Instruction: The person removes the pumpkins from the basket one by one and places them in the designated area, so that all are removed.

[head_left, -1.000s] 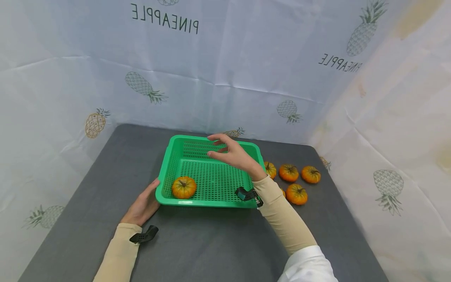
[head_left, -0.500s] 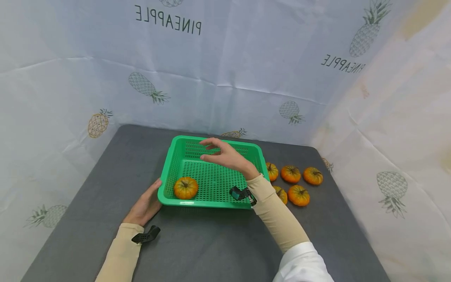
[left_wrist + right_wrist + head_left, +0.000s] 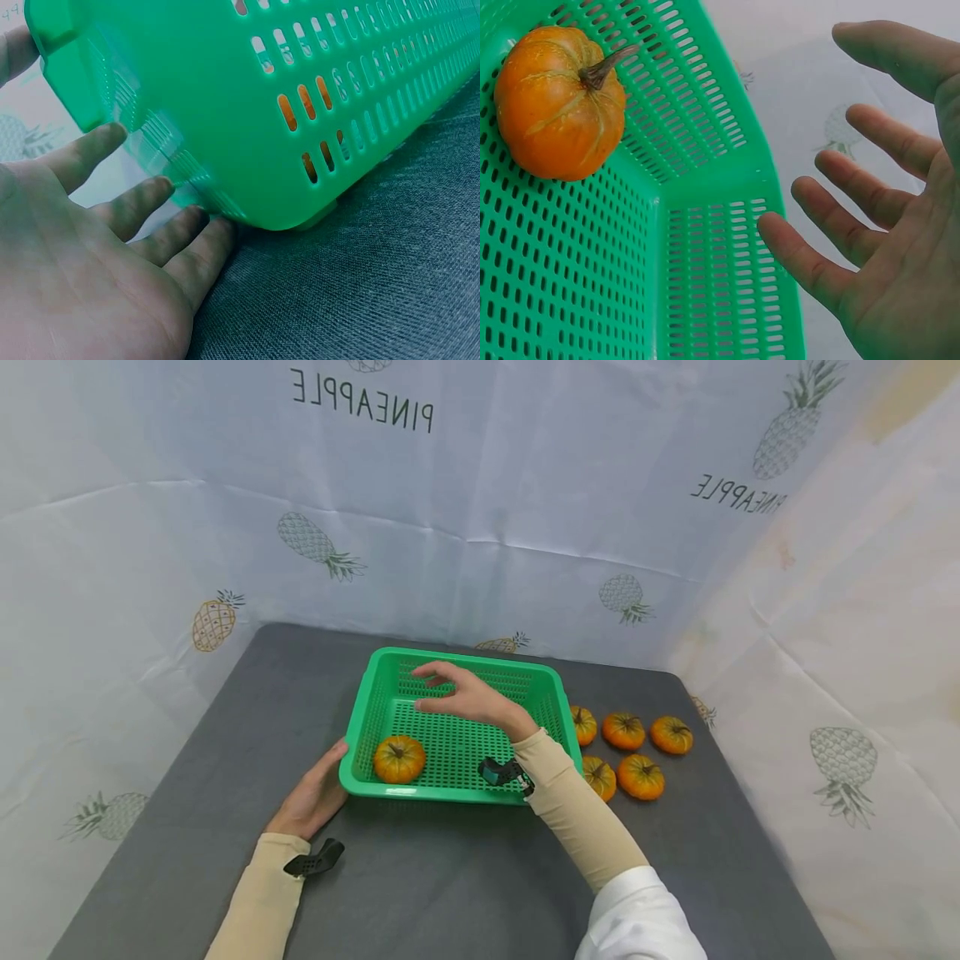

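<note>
A green plastic basket point(image 3: 457, 795) with slotted walls stands on the grey table. One small orange pumpkin point(image 3: 399, 760) sits inside it, in the near left corner, its stem up. My left hand point(image 3: 309, 797) rests against the basket's left end; in the left wrist view its spread fingertips point(image 3: 154, 191) touch the outer wall. Above the basket's middle hangs my right hand point(image 3: 468, 697), fingers spread and nothing in them. The right wrist view shows this hand point(image 3: 900, 217) apart from the pumpkin point(image 3: 559, 105).
Right of the basket several more pumpkins point(image 3: 641, 777) stand on the grey table point(image 3: 450, 877). One of them point(image 3: 598, 777) is partly hidden by the right sleeve and the basket. A pineapple-print cloth point(image 3: 480, 468) hangs behind the table and at its sides.
My right hand has moved a little left and nearer over the basket. My left hand keeps its place at the basket's end. The pumpkin in the basket has not moved.
</note>
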### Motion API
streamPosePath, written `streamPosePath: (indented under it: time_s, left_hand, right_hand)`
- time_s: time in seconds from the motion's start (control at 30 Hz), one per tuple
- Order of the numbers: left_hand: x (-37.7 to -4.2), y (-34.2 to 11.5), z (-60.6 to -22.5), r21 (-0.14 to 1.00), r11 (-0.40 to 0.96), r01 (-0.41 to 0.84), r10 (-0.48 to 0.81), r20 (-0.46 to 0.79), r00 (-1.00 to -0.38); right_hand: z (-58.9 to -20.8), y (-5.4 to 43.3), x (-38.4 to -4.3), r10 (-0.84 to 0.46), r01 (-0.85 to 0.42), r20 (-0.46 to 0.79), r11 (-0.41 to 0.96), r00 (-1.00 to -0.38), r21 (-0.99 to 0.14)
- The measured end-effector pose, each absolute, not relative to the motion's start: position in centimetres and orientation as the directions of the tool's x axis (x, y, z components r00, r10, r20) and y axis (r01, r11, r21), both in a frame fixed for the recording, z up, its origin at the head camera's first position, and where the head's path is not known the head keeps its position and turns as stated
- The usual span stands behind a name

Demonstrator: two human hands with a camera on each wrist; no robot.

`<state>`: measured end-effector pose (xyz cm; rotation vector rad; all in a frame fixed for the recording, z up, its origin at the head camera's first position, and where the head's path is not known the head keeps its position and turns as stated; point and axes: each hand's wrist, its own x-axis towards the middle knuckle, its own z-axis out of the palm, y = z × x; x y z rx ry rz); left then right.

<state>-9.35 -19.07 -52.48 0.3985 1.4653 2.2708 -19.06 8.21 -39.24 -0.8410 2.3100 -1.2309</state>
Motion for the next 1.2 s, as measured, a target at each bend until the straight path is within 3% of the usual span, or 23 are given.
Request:
streamPosePath:
  time_s: [0.63, 1.2]
  left_hand:
    - [-9.4, -19.1, -52.3, 0.906, -0.370, -0.203, 0.470, -0.006, -0.883]
    - [-9.3, -19.0, -52.1, 0.904, -0.354, -0.240, 0.466, -0.052, -0.883]
  right_hand:
    - [-41.7, 6.3, -19.6, -0.745, -0.305, -0.207, 0.487, -0.634, -0.818]
    - [-42.1, 5.1, -19.7, -0.801, -0.420, -0.383, 0.577, -0.460, -0.700]
